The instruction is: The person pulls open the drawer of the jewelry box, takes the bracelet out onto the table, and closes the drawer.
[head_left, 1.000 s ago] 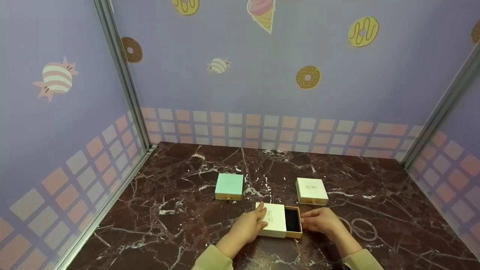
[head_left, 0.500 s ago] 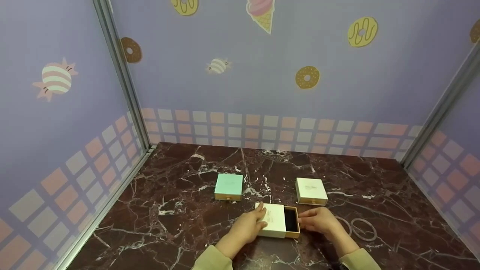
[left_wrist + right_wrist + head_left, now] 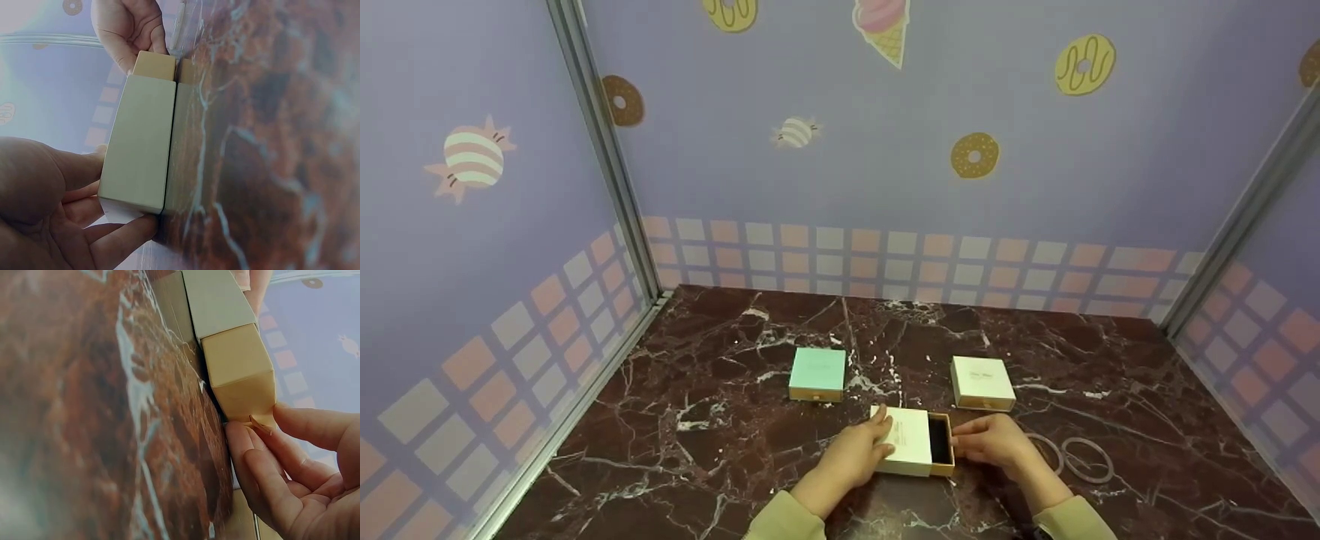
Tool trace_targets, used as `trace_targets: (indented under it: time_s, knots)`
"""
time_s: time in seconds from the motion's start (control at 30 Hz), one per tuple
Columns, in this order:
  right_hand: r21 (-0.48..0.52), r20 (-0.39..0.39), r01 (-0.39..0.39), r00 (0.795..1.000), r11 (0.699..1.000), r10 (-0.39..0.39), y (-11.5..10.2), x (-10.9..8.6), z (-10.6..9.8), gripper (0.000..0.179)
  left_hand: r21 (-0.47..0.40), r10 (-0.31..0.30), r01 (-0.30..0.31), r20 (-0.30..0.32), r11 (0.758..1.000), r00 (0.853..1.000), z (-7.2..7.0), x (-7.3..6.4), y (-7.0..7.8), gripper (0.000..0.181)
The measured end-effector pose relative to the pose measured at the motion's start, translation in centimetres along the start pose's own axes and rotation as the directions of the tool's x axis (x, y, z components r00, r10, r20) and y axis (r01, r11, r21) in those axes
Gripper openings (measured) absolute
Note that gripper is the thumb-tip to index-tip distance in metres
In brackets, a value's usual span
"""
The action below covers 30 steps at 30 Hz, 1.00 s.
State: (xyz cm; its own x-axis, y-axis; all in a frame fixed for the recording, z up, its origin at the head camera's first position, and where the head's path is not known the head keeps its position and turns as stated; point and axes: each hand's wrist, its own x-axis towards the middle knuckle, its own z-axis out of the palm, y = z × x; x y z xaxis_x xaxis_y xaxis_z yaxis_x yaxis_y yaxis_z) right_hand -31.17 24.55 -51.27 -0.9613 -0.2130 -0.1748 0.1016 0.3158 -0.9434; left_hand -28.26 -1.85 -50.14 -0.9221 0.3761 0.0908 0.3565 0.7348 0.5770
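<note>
At near centre, the cream box is gripped by the left hand; its drawer, pinched by the right hand, is best kept square.

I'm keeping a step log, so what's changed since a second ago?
The gold drawer has slid a little left, further into its cream sleeve, and the right hand at its end has moved left with it. Nothing was newly grasped or let go. Unchanged: the left hand on the sleeve, the mint box, the other cream box and the rings.
</note>
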Motion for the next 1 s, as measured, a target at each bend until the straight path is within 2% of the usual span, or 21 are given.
trace_targets:
  time_s: [0.3,0.6,1.0]
  knots:
    - [0.01,0.001,-0.019,1.0,1.0,0.019,-0.2,0.2,0.4,0.029,-0.039,-0.039,0.041,0.04,0.998,0.998,-0.2,0.0,0.2,0.055]
    - [-0.026,-0.004,-0.01,1.0,1.0,0.01,-0.4,0.3,0.9,0.029,-0.028,-0.015,0.016,0.019,0.999,1.0,-0.1,-0.1,0.1,0.054]
    - [-0.021,0.005,0.009,1.0,1.0,-0.009,-0.6,0.4,1.1,0.029,-0.019,-0.009,0.01,0.013,1.0,1.0,-0.1,0.0,0.1,0.055]
